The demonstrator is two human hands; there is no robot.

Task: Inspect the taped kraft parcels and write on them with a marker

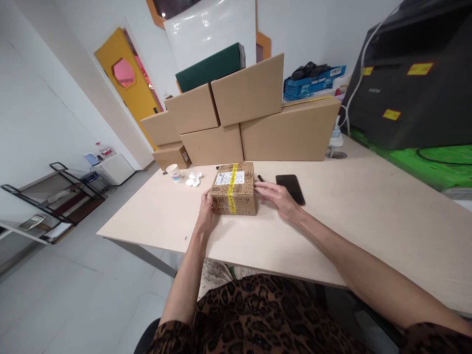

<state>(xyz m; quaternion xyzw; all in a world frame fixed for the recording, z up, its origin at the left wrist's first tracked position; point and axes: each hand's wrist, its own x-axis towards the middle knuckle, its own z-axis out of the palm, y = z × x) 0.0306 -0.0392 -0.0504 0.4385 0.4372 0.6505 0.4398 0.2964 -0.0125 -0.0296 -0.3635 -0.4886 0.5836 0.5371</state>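
A small cardboard box (240, 204) sits on the table in front of me. A white label (223, 178) and a strip of yellow tape (232, 194) are on it, and dark speckled print covers its sides. My left hand (206, 210) grips the box at its left side, its fingers partly hidden along that wall. At the right side, my right hand (277, 196) has its fingers stretched out, with the fingertips at or very close to the box wall. A black pen (260, 178) lies just beyond those fingers. Beside my right hand lies a black phone (291, 188).
Large cardboard boxes (210, 146) are stacked along the table's (368, 216) back, topped by a dark green box (210, 67). A paper cup (173, 172) and crumpled white tissue (194, 179) are at the left. A blue basket (313, 83) stands behind the stack.
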